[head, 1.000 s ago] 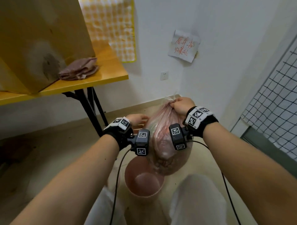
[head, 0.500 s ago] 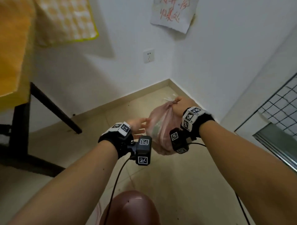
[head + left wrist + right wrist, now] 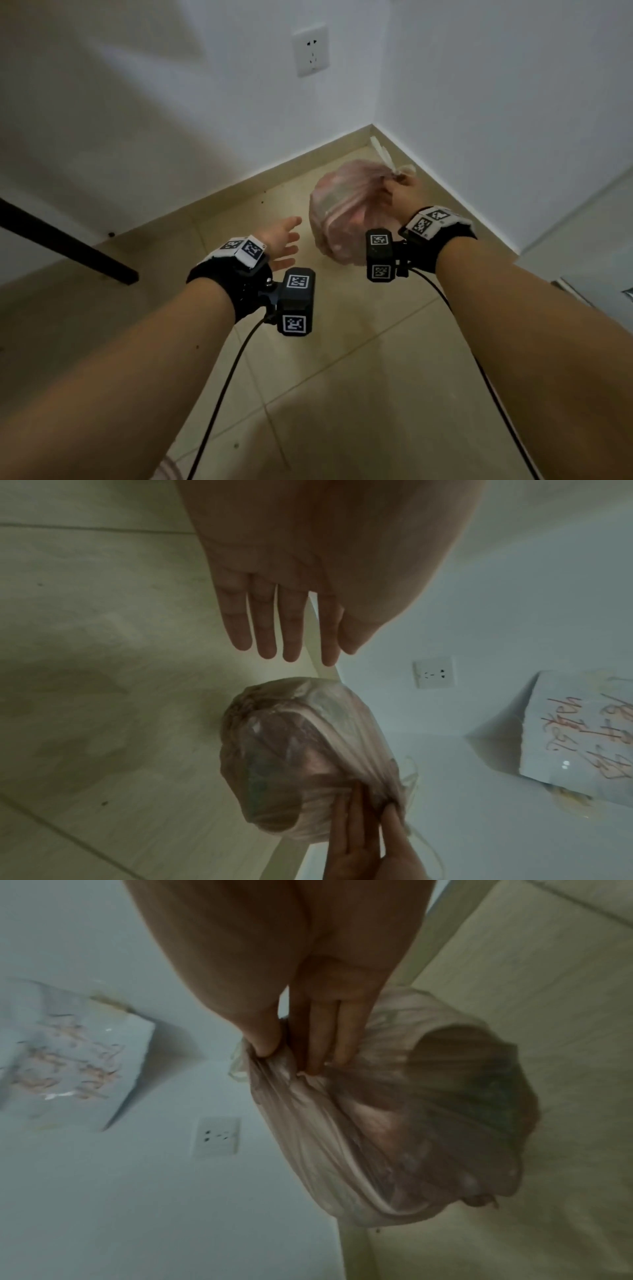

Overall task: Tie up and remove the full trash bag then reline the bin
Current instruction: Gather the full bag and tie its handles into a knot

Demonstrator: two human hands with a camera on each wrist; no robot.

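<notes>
A full, translucent pink trash bag [image 3: 346, 212] hangs in the air over the floor near the room's corner. My right hand [image 3: 400, 192] grips its gathered neck, and the loose ends [image 3: 385, 156] stick up above the fist. The right wrist view shows thumb and fingers [image 3: 325, 1045] pinching the bunched plastic of the bag [image 3: 411, 1123]. My left hand [image 3: 281, 243] is open, fingers straight, just left of the bag and apart from it. From the left wrist, the straight fingers [image 3: 291, 626] show above the bag [image 3: 301, 756]. The bin is out of view.
Two white walls meet at a corner [image 3: 372, 125] just behind the bag, with a beige skirting. A wall socket [image 3: 310, 49] sits above. A black table leg [image 3: 68, 243] runs along the left. A handwritten paper note [image 3: 582, 737] hangs on the wall. The tiled floor [image 3: 359, 342] spreads below.
The bag has been carried right and forward toward the corner, away from the pink bin, which has left the view. My left hand has come off the bag and opened.
</notes>
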